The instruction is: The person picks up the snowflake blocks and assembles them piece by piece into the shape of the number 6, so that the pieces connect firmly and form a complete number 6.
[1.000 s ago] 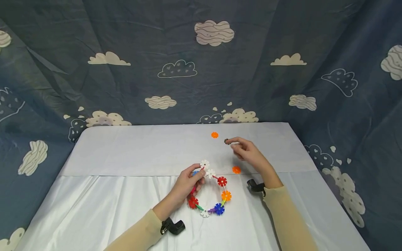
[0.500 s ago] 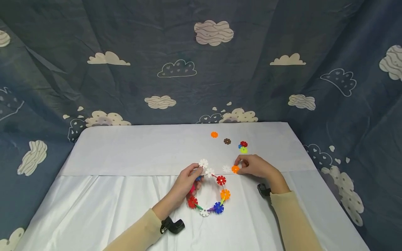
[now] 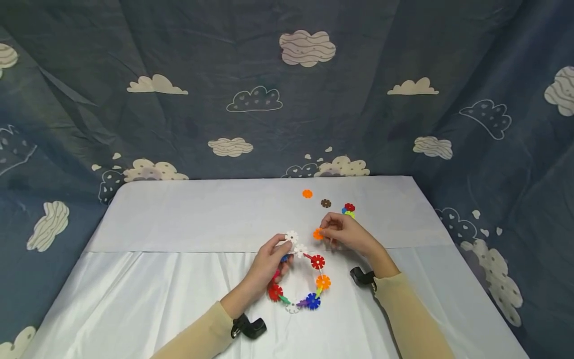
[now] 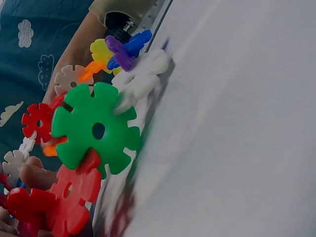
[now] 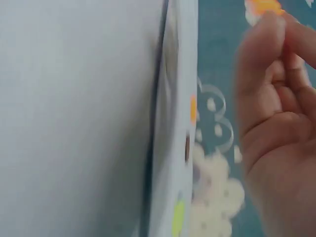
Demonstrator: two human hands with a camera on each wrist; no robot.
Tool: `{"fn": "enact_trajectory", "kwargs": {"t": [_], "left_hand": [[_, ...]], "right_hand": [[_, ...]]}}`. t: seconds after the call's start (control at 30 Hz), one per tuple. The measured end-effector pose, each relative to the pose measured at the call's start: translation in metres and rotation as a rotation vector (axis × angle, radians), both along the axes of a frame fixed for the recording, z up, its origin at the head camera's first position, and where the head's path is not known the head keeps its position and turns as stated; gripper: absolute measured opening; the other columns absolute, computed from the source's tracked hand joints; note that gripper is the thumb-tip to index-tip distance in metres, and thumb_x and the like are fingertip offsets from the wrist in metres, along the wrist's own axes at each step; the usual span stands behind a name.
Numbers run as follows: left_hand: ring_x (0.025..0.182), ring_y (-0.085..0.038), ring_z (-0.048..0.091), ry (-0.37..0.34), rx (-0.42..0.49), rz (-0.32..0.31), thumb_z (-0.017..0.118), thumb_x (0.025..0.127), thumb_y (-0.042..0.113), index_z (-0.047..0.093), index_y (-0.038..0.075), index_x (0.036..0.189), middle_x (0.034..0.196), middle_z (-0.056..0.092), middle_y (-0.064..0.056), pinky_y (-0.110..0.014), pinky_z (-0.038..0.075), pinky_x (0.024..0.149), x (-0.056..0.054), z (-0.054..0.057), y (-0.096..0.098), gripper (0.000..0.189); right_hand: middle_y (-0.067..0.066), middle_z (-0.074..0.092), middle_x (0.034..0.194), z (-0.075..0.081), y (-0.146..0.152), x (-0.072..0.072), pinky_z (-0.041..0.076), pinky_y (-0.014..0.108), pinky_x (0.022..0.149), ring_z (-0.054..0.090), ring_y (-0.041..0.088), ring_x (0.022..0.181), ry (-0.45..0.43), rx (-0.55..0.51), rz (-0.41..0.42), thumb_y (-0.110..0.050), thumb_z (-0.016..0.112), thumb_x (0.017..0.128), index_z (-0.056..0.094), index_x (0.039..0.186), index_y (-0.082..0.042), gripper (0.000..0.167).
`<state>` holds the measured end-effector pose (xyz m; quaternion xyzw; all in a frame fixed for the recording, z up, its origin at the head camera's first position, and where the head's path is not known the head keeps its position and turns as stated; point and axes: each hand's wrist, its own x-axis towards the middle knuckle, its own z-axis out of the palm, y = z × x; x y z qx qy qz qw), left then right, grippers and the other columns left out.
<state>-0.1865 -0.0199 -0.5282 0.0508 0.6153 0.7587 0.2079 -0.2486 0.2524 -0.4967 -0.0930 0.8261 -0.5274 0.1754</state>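
Note:
My left hand [image 3: 266, 263] grips the upper left of a ring of interlocking snowflake discs [image 3: 318, 262], joined edge to edge in red, orange, blue, white and other colours. Two white discs show at the ring's top, beside the left fingertips. In the left wrist view a green disc [image 4: 79, 123] is close to the camera, slotted to a red disc [image 4: 74, 197]. To the upper right of the ring, my right hand [image 3: 352, 235] pinches an orange snowflake disc [image 3: 317, 234] between thumb and fingers. That disc's edge [image 5: 269, 6] shows at the top of the blurred right wrist view.
Toward the back of the white-covered table [image 3: 179, 214] lie a loose orange disc [image 3: 307, 194] and a brown disc [image 3: 326, 203]. Just behind the right hand, red [image 3: 350, 207], blue and yellow-green discs sit bunched together. A dark cloud-patterned curtain [image 3: 341, 114] surrounds the table.
My right hand moved from near the brown disc to the orange disc at the front, took it, and carried it left, toward the ring. The left hand and ring stayed nearly still.

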Motion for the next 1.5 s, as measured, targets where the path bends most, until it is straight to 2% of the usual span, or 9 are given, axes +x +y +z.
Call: {"fn": "enact_trajectory", "kwargs": {"t": [0.13, 0.33, 0.4, 0.7, 1.0, 1.17, 1.5], "left_hand": [[0.048, -0.005, 0.048, -0.004, 0.004, -0.018, 0.061, 0.109, 0.032, 0.057, 0.01, 0.129, 0.078, 0.065, -0.001, -0.019, 0.036, 0.039, 0.003, 0.0, 0.003, 0.03], [0.047, -0.006, 0.048, -0.018, 0.001, -0.043, 0.061, 0.108, 0.035, 0.059, 0.008, 0.124, 0.077, 0.066, 0.001, -0.019, 0.037, 0.039, 0.006, -0.001, 0.006, 0.031], [0.047, -0.006, 0.048, -0.019, 0.0, -0.047, 0.062, 0.108, 0.036, 0.059, 0.008, 0.123, 0.077, 0.066, 0.002, -0.019, 0.037, 0.039, 0.006, -0.002, 0.006, 0.032], [0.048, -0.007, 0.048, -0.013, -0.004, -0.041, 0.061, 0.108, 0.037, 0.061, 0.007, 0.119, 0.077, 0.066, 0.001, -0.02, 0.037, 0.039, 0.007, -0.002, 0.007, 0.031], [0.047, -0.006, 0.047, -0.02, -0.013, -0.041, 0.062, 0.108, 0.039, 0.062, 0.007, 0.118, 0.077, 0.065, 0.0, -0.02, 0.037, 0.039, 0.007, -0.003, 0.007, 0.034], [0.048, -0.006, 0.046, -0.011, -0.02, -0.046, 0.062, 0.108, 0.039, 0.063, 0.007, 0.119, 0.079, 0.065, -0.001, -0.019, 0.036, 0.038, 0.007, -0.003, 0.006, 0.033], [0.05, -0.006, 0.044, 0.006, -0.02, -0.074, 0.06, 0.109, 0.04, 0.067, 0.01, 0.116, 0.083, 0.065, 0.001, -0.019, 0.035, 0.038, 0.008, -0.003, 0.004, 0.031]], "right_hand": [[0.005, 0.076, 0.095, -0.001, -0.015, 0.002, 0.067, 0.033, 0.074, 0.072, 0.018, 0.074, -0.011, -0.125, -0.025, -0.013, 0.075, 0.1, 0.069, 0.119, 0.002, 0.025], [0.002, 0.077, 0.09, -0.001, -0.025, 0.006, 0.067, 0.032, 0.076, 0.073, 0.015, 0.074, 0.048, -0.173, -0.066, -0.011, 0.074, 0.1, 0.072, 0.117, 0.005, 0.024], [0.006, 0.078, 0.091, 0.0, -0.027, 0.007, 0.066, 0.031, 0.076, 0.073, 0.015, 0.074, 0.052, -0.186, -0.064, -0.011, 0.074, 0.1, 0.072, 0.116, 0.006, 0.024], [-0.001, 0.077, 0.089, 0.003, -0.033, 0.013, 0.066, 0.029, 0.077, 0.073, 0.013, 0.075, 0.08, -0.197, -0.022, -0.012, 0.074, 0.1, 0.073, 0.114, 0.003, 0.02], [0.011, 0.077, 0.102, 0.001, -0.032, 0.012, 0.065, 0.028, 0.081, 0.073, 0.016, 0.083, 0.166, -0.194, 0.064, -0.012, 0.074, 0.1, 0.076, 0.113, -0.001, 0.017], [0.011, 0.078, 0.103, 0.0, -0.034, 0.012, 0.066, 0.029, 0.084, 0.075, 0.015, 0.087, 0.145, -0.213, 0.069, -0.009, 0.072, 0.101, 0.076, 0.114, 0.002, 0.018], [-0.002, 0.078, 0.098, -0.008, -0.033, 0.008, 0.065, 0.025, 0.084, 0.074, 0.008, 0.084, 0.077, -0.255, 0.072, -0.007, 0.072, 0.101, 0.072, 0.116, 0.011, 0.024]]}}
